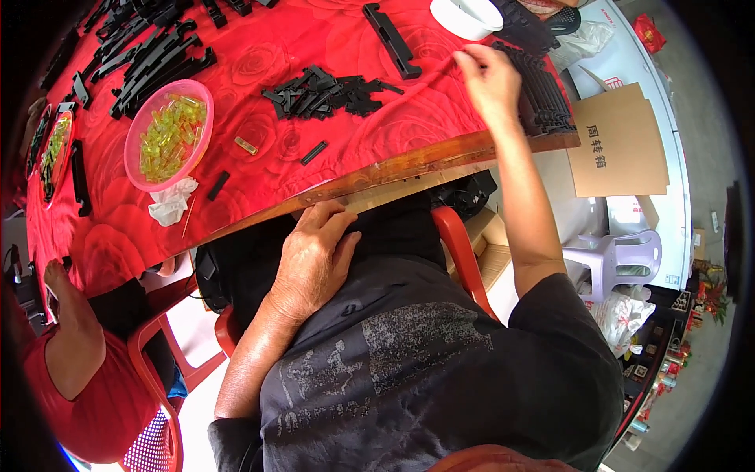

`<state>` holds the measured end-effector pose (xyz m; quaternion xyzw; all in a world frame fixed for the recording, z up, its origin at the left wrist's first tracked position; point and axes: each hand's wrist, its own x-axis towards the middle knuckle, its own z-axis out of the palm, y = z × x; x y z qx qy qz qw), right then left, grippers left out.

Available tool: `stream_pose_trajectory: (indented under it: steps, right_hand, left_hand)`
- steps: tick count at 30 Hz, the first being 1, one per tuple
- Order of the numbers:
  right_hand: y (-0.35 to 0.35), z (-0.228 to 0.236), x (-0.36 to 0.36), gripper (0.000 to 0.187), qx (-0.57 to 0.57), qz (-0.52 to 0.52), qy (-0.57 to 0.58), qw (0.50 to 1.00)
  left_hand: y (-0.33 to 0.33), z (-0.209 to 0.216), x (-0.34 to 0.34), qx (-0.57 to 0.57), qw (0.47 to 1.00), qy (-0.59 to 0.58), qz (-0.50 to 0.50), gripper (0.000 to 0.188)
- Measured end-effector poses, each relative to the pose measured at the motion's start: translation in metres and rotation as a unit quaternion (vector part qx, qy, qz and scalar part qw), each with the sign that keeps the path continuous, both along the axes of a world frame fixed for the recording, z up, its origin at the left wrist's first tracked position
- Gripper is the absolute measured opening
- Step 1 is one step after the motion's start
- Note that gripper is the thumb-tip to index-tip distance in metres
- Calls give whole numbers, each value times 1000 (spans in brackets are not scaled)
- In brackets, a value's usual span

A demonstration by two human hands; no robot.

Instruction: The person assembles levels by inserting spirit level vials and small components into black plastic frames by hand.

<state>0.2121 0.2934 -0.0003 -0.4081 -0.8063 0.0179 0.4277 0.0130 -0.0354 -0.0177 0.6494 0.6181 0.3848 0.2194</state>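
Observation:
My left hand (pixel 316 250) rests at the front edge of the table, in front of my dark shirt. Its fingers lie loosely and its thumb stands apart, with nothing seen in it. Over the right end of the table, my right hand (pixel 493 81) reaches between a white bowl (pixel 465 17) and a row of stacked black plastic parts (pixel 543 102). Its fingers are bent and slightly apart; no object shows in them. To its left lie a long black plastic part (pixel 391 41) and a heap of small black strips (pixel 322 93).
A pink bowl (pixel 208 149) of yellow-clear pieces stands left, beside crumpled tissue (pixel 171 206). More long black parts (pixel 153 67) lie at the far left. The red cloth (pixel 259 185) covers the table. A person in red (pixel 94 401) sits at left; a cardboard box (pixel 621 145) is at right.

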Motion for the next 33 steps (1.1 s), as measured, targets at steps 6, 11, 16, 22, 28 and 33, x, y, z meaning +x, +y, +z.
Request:
stream_pose_trajectory:
  steps: [6, 11, 16, 22, 28, 33]
  right_hand:
    - [-13, -33, -76, 64, -94, 4, -89, 992]
    - [0, -43, -90, 67, -111, -60, -153, 980]
    - [24, -56, -85, 40, -208, -21, -114, 971]
    - [8, -43, -71, 23, -528, 148, 329, 769]
    - [-40, -27, -63, 18, -534, 219, 485, 657]
    - [-72, -28, -63, 19, -556, 262, 480, 626]
  left_hand:
    - [-3, 6, -4, -39, 999, -8, 8, 24]
    - [-4, 5, -5, -41, 999, -18, 9, 24]
    - [-5, 1, -6, -36, 999, -19, 8, 23]
    - [-6, 0, -6, -23, 1000, -19, 8, 23]
    - [-4, -2, -5, -6, 1000, -1, 3, 23]
    - [-4, 0, -5, -25, 1000, -9, 6, 23]
